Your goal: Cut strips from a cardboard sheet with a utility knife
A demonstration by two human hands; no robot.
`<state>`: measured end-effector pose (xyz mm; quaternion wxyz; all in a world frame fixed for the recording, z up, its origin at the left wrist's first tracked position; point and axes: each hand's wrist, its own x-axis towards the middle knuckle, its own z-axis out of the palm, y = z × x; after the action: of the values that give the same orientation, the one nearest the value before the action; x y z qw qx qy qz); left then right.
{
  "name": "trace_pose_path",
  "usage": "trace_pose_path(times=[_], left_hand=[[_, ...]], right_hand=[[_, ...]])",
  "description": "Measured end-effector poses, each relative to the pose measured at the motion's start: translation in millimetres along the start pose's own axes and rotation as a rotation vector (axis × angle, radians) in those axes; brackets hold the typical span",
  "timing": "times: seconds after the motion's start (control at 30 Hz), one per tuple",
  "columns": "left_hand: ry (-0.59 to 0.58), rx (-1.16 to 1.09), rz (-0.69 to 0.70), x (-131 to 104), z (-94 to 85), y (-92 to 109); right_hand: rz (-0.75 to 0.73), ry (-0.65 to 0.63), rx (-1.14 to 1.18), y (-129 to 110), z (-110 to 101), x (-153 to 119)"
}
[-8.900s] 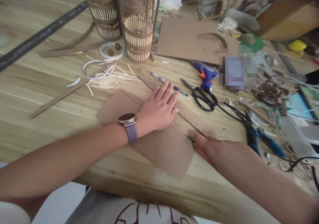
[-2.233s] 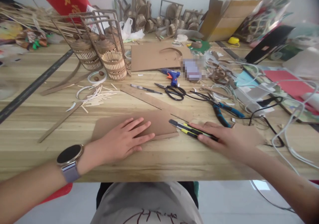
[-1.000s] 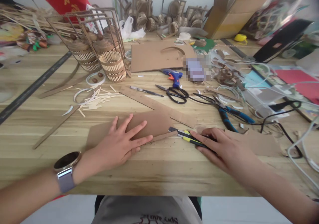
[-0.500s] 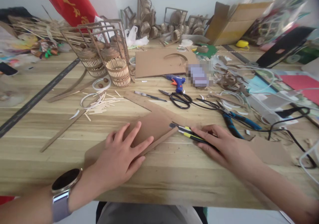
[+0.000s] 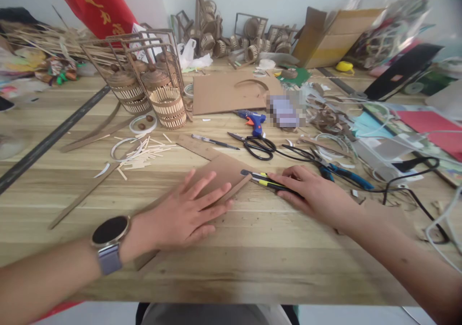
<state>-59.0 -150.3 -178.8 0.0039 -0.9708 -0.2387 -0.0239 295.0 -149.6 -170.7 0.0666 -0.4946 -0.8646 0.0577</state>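
The smooth brown cardboard (image 5: pixel 227 167) lies flat on the desk (image 5: pixel 252 267), under the spread, open fingers of your left hand (image 5: pixel 180 219). Along its near edge is a narrow, straight strip (image 5: pixel 238 188); whether it is fully cut off, I cannot tell. The fingers of your right hand (image 5: pixel 317 195) grip the slim cutter (image 5: pixel 265 180), its blade at the cardboard. Farther, a round, ribbed basket (image 5: pixel 168 109) stands without lid, near loose pale sticks (image 5: pixel 140 156).
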Motion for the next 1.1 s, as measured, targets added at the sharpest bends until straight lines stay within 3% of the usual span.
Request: trace_pose_path(times=[0.1,0.23,0.6,0.9,1.1], left_hand=[[-0.070,-0.075,0.136,8,-0.7,-18],[-0.081,-0.158,0.147,12,3.5,-27],[-0.119,-0.238,0.120,11,6.6,-26],[-0.069,-0.172,0.036,10,9.6,-5],[-0.101,-0.176,0.018,10,10.0,-5]], right_hand=[[-0.014,0.015,-0.038,0,0,0],[-0.026,0.041,-0.080,-1,3,-3],[-0.072,0.144,-0.251,-24,3,-16],[-0.021,0.165,-0.204,-33,9,-14],[-0.034,0.184,-0.277,-42,7,-17]])
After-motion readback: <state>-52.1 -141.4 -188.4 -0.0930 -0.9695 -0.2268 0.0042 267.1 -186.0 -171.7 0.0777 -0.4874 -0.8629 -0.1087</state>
